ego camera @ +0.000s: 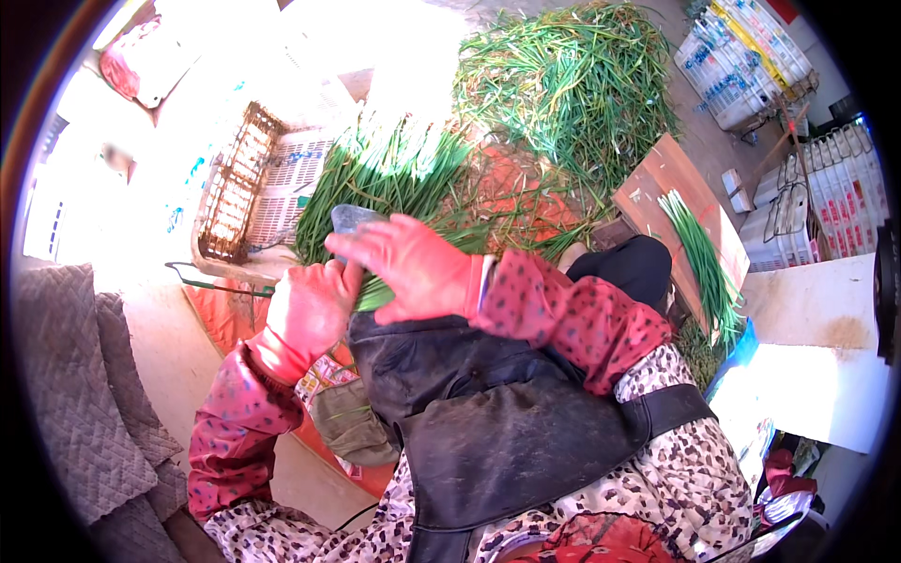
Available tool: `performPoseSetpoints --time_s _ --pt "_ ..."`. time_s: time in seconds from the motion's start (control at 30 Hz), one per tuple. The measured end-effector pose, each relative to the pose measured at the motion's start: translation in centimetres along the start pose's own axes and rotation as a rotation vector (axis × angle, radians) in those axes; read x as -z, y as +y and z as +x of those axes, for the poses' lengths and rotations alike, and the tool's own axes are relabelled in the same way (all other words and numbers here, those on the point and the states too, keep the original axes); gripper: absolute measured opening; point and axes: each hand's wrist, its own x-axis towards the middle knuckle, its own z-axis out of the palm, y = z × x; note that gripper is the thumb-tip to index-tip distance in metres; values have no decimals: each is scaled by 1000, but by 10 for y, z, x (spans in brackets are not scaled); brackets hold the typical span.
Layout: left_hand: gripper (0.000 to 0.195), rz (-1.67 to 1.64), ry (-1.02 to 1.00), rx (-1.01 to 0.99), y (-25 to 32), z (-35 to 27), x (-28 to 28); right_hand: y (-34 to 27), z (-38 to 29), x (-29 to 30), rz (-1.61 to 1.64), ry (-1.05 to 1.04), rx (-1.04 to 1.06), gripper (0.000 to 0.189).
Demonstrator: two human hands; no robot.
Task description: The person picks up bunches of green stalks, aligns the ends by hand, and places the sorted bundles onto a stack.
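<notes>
My left hand, in a pinkish-red rubber glove, is closed around a small bunch of green chive-like leaves above my lap. My right hand, gloved the same way, is slightly blurred over that bunch. Its fingers are stretched out with the thumb apart, and the fingertips reach my left hand. Part of the bunch is hidden beneath the right hand. Just beyond the hands is a grey, shiny rounded object, too covered to identify. Behind it lies a large pile of long green leaves.
A white plastic crate stands front left. A heap of loose leaves and trimmings lies ahead on the floor. To the right, a tidy bunch rests on a wooden board. Stacked white crates stand far right; a grey quilted cloth hangs left.
</notes>
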Motion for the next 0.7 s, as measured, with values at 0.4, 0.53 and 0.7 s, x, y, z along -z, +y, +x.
performPoseSetpoints --time_s 0.4,0.53,0.7 --pt "32 -1418 228 468 -19 55 16 44 -57 179 767 -655 -964 22" --pt "52 -1936 89 217 53 82 -32 41 -123 147 1229 -520 -1144 27" --pt "67 -2678 55 -126 149 132 -31 21 -174 80 1808 -402 -1028 40"
